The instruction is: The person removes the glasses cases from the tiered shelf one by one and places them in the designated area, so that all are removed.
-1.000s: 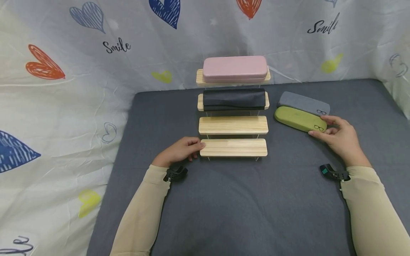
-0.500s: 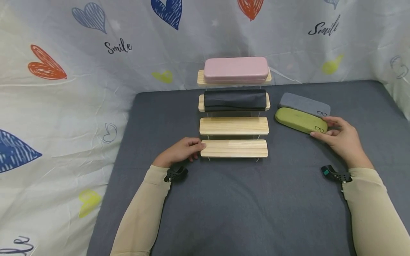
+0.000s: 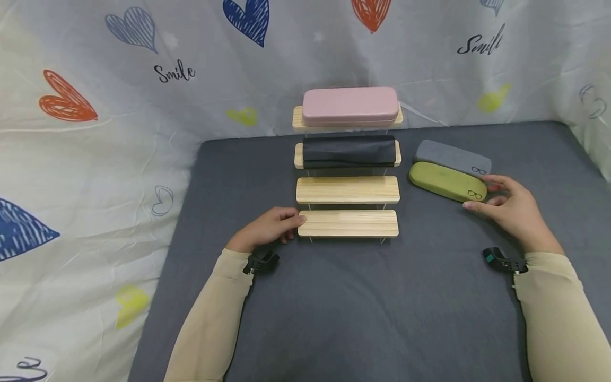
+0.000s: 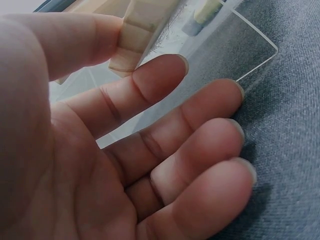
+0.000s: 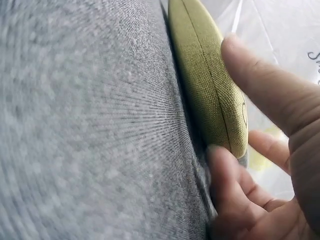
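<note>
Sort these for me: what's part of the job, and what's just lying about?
Likely the job: four-tier wooden stand, green glasses case, grey glasses case, pink hard case, black pouch-like item.

Likely just there: grey tablecloth, heart-print "Smile" backdrop, two black wristbands.

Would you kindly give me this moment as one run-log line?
Left hand: grips front shelf | Right hand: at end of green case, contact unclear | Gray case: beside green case

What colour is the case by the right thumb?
Yellow-green; the case shows best in the head view.
</note>
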### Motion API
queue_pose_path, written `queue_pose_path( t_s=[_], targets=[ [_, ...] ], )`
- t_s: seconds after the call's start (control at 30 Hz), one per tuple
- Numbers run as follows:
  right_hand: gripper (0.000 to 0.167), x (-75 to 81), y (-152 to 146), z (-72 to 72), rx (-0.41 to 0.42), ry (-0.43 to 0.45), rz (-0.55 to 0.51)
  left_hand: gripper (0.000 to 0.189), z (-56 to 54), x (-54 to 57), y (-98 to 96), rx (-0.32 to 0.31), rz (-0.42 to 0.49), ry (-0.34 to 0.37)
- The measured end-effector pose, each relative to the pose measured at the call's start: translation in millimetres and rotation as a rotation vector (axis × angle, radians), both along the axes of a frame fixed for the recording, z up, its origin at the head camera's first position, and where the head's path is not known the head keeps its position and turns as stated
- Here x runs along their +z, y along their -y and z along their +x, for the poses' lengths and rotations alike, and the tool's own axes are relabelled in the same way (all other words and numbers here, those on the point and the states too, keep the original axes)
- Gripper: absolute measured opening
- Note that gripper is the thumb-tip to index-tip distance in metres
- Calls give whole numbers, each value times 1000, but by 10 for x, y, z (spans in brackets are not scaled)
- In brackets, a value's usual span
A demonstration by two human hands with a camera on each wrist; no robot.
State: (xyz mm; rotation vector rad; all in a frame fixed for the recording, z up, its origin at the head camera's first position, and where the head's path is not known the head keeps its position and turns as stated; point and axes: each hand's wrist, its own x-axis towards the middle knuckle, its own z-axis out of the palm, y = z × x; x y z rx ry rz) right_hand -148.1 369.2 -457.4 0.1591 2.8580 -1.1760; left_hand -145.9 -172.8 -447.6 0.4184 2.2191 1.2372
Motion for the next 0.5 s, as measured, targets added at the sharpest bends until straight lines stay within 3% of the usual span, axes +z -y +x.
queue_pose_path(
  t_s=[0.13,0.5],
  targets=[
    [88,8,-6,-2,20,-26,65,42,-7,-3,-4,6,-3,0],
    [81,27,6,-3,4,-46,82,41,1,-4,-4,2,-1,-2]
  ],
)
